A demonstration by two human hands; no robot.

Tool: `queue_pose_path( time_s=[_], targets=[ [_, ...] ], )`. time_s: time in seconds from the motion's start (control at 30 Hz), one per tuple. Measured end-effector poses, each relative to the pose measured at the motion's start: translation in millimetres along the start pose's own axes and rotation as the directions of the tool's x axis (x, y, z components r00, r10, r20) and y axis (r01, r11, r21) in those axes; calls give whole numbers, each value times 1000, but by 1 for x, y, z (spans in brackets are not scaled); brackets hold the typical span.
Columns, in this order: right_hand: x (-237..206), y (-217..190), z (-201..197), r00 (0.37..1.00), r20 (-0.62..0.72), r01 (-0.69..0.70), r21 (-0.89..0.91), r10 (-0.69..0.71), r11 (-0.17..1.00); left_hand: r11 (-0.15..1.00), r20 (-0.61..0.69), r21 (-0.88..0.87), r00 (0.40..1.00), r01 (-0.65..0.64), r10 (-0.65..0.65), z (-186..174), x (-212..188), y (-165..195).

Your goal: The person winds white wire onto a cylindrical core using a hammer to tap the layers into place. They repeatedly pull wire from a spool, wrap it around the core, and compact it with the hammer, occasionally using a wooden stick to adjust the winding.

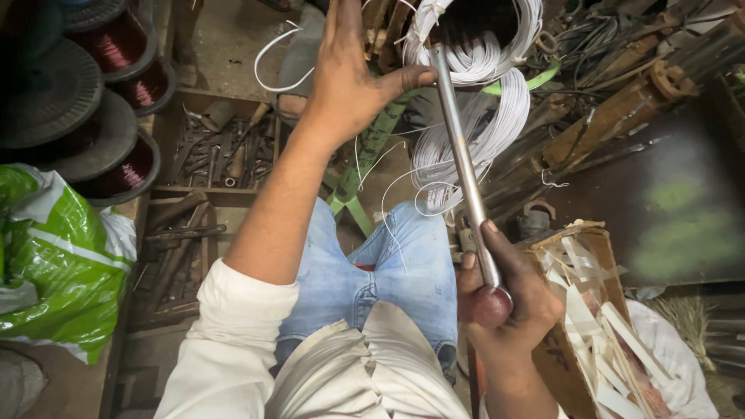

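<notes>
Both hands worked: right [504, 299] gripped the rod [464, 167], left [353, 74] pinched its tip at the coil [485, 101]; levering needed steadiness.

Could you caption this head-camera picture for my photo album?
Right hand grips a metal rod; left hand steadies white wire coils.

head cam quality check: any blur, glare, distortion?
Head view: the metal rod and both hands are fairly sharp; the left hand is evenly lit; the white wire coil is bright, near blown out at top; the wide lens bends the edges; the right side by the dark metal sheet is dim.
</notes>
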State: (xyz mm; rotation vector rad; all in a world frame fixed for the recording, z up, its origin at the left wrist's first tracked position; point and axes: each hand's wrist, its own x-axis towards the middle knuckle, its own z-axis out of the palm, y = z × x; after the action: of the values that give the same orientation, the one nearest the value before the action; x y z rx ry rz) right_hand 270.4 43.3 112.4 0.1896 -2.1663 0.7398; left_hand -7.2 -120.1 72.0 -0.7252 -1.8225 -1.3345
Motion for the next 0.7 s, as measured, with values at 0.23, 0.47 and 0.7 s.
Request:
queue_pose_path(
  time_s=[0.23, 0.47, 0.7],
  targets=[
    [3, -19, -5, 989, 25, -144, 52, 143, 988, 1000, 12, 12, 1000, -10, 10, 0, 0, -2],
    [5, -26, -2, 994, 11, -107, 40, 106, 993, 1000, 17, 3, 1000, 23, -23, 1, -3, -2],
    [7, -27, -7, 990, 17, -144, 26, 143, 989, 996, -4, 80, 1000, 28, -28, 5, -4, -4]
  ],
)
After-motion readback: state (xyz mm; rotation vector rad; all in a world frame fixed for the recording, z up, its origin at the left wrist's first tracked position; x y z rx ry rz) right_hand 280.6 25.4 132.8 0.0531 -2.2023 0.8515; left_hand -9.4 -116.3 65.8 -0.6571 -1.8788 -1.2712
